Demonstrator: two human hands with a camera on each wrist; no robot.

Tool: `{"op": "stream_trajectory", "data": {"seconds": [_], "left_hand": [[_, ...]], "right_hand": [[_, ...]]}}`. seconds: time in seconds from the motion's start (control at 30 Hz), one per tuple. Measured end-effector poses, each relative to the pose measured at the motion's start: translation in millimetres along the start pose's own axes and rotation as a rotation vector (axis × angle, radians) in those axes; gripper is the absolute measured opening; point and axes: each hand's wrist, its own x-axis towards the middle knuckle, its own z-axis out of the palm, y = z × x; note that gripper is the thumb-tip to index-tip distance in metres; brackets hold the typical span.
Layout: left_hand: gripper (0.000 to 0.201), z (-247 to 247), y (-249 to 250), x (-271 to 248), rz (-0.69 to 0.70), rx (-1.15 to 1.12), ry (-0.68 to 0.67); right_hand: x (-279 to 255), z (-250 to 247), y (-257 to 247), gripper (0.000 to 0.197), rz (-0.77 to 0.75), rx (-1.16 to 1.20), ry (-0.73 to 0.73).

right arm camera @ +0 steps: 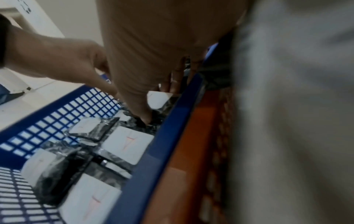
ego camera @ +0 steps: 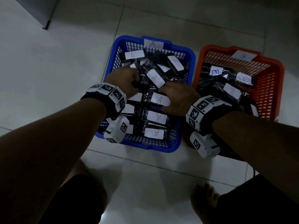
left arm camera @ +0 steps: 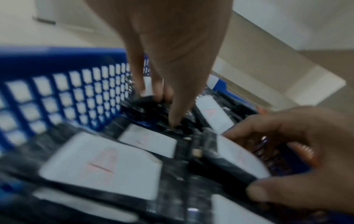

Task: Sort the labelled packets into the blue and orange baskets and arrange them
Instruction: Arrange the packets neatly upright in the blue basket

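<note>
The blue basket [ego camera: 192, 57] carries an "A" tag and holds several black packets with white "A" labels. To its right, the orange basket [ego camera: 281, 70] has a "B" tag and black packets labelled "B". Both hands are inside the blue basket. My left hand [ego camera: 127, 81] curls its fingers [left arm camera: 159, 91] and thumb down onto a black packet [left arm camera: 151, 106] near the basket's middle. My right hand [ego camera: 174, 97] pinches an "A" packet [ego camera: 160, 99] between its thumb and fingers, as the left wrist view also shows [left arm camera: 235, 156]. The right wrist view is partly blocked by a blurred pale shape.
The two baskets stand side by side on a pale tiled floor [ego camera: 64, 78]. A grey cabinet corner [ego camera: 40, 12] is at the far left. The person's bare foot [ego camera: 205, 199] is on the floor in front of the baskets.
</note>
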Motion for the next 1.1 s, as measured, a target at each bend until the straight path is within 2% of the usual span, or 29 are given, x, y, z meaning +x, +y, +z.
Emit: {"op": "stream_trajectory", "data": {"seconds": [0.07, 0.13, 0.2, 0.27, 0.37, 0.5, 0.6, 0.7, 0.8, 1.0, 1.1], "left_hand": [[0.043, -6, -5, -2, -0.001, 0.06, 0.148], [0.058, -10, -8, -1, -0.028, 0.107, 0.191], [0.062, -9, -9, 3, -0.046, 0.148, 0.197], [0.064, -6, -7, 7, -0.028, 0.241, 0.173], [0.063, -6, -7, 11, 0.003, 0.315, 0.112], [0.063, -24, -19, 9, 0.073, 0.092, 0.09], [0.062, -49, -36, 3, 0.088, -0.026, 0.181], [0.064, -64, -48, -2, 0.052, -0.031, 0.216], [0.062, -63, -50, -12, 0.06, -0.024, 0.152], [0.056, -46, -47, -16, 0.099, -0.028, 0.084], [0.057, -41, -46, -10, 0.127, -0.016, 0.078]], "right_hand": [[3, 1, -3, 0.057, 0.014, 0.006, -0.011], [5, 1, -5, 0.059, 0.017, 0.009, -0.032], [5, 0, -6, 0.06, 0.024, 0.019, -0.024], [3, -3, -9, 0.061, 0.033, 0.054, 0.048], [6, -8, -19, 0.063, -0.033, 0.054, 0.127], [27, -11, -31, 0.06, -0.136, 0.006, 0.079], [44, -9, -43, 0.06, -0.16, 0.009, 0.026], [56, -6, -57, 0.053, -0.172, 0.04, 0.006], [65, -3, -67, 0.046, -0.18, 0.025, -0.01], [66, 0, -68, 0.046, -0.212, 0.067, -0.108], [51, -5, -55, 0.035, -0.17, 0.139, -0.012]]}}
